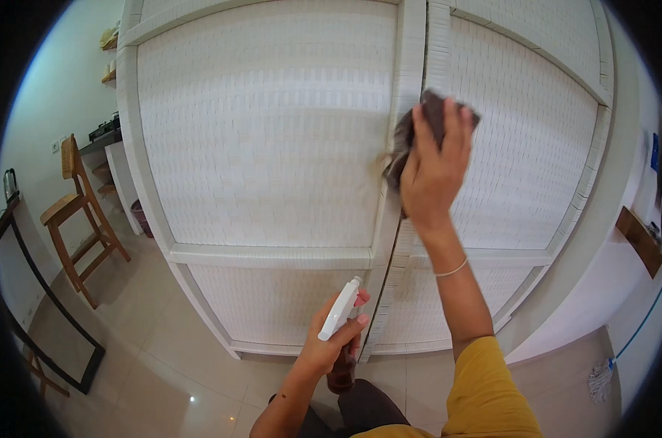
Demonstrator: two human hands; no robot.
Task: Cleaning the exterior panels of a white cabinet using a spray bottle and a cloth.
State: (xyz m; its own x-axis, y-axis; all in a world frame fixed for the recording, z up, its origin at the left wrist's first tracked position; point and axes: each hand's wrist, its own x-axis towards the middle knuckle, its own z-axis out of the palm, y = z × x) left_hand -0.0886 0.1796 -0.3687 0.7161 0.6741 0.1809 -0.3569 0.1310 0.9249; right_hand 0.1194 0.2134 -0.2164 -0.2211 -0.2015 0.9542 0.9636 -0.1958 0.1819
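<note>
In my left hand (326, 340) is an amber spray bottle (342, 372) with a white trigger head (339, 309), its nozzle pointing up toward the panels. My right hand (437, 169) presses a dark grey-brown cloth (404, 145) against the seam between two white woven panels. The larger left panel (265, 137) and the right panel (519, 142) have wrapped white frames and a narrow dark gap (385, 290) between them. Part of the cloth is hidden under my fingers. A small tan spot beside the cloth is partly covered.
Left, a wooden high chair (63, 211) stands near a counter with a gas stove (105, 128). A black-framed mirror (93, 364) leans at the lower left, and a waste bin (141, 218) sits under the counter. At right are a string mop (600, 380) and a wooden wall shelf (640, 238).
</note>
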